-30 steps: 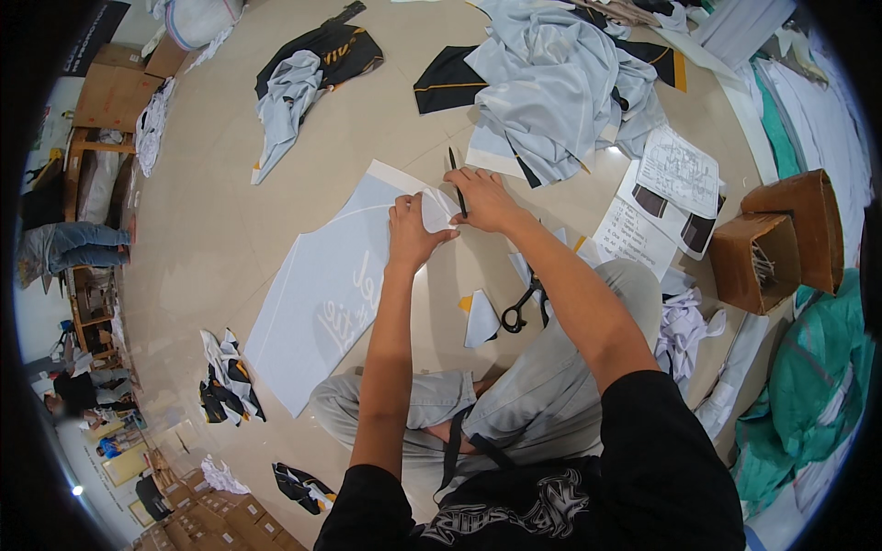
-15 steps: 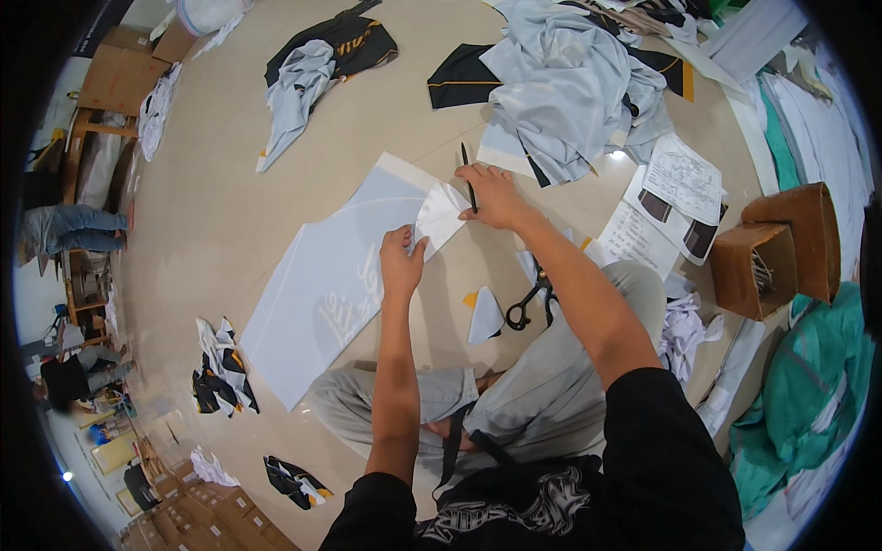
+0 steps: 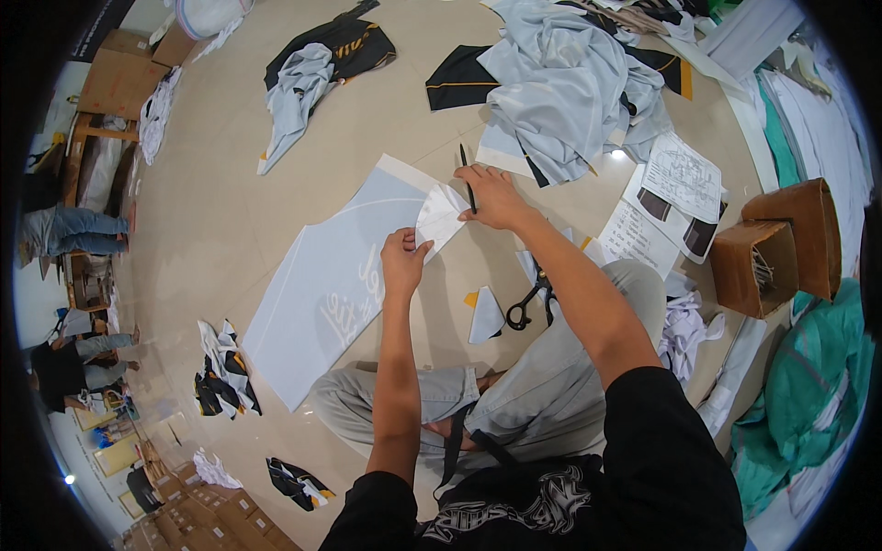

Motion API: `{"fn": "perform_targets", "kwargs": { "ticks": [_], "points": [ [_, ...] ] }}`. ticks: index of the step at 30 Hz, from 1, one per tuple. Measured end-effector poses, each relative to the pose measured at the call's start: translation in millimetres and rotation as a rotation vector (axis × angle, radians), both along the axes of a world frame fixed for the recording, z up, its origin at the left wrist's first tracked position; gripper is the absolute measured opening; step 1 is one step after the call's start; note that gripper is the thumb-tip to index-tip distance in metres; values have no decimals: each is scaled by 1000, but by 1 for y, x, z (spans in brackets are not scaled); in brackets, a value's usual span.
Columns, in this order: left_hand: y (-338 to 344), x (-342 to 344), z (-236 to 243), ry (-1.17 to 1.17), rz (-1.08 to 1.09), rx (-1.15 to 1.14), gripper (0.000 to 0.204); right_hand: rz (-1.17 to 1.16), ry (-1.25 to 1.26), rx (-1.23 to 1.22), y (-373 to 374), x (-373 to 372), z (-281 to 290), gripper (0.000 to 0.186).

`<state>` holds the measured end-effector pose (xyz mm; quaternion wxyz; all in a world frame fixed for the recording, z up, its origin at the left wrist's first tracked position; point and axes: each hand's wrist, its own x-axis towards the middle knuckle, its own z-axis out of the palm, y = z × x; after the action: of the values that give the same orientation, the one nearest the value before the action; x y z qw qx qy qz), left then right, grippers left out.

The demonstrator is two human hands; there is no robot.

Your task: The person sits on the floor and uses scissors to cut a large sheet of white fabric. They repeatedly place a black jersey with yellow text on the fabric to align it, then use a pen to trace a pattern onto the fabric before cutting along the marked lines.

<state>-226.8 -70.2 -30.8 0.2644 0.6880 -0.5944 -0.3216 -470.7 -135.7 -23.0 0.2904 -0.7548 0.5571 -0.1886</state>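
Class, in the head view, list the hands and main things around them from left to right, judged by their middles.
Larger black-and-white scrap pile, pale blue fabric panel, left hand, white piece, slim black tool, right hand, black scissors, printed sheets, front cardboard box, green bundle.

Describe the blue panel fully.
The panel looks like fabric: pale blue, white script near its lower right edge, a pale curved line above, a whitish top border. It lies slanted, flat on the floor, except the upper right, which looks folded back, showing white. The left hand pinches the fold's lower edge; the right hand, holding a pen, its right tip.
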Motion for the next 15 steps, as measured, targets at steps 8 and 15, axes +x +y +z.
{"fn": "perform_targets", "kwargs": {
  "ticks": [8,15],
  "points": [
    [1,0,0,25,12,3,44,12,6,8,-1,1,1,83],
    [1,-2,1,-7,-2,11,45,7,-5,-6,0,0,2,83]
  ]
}}
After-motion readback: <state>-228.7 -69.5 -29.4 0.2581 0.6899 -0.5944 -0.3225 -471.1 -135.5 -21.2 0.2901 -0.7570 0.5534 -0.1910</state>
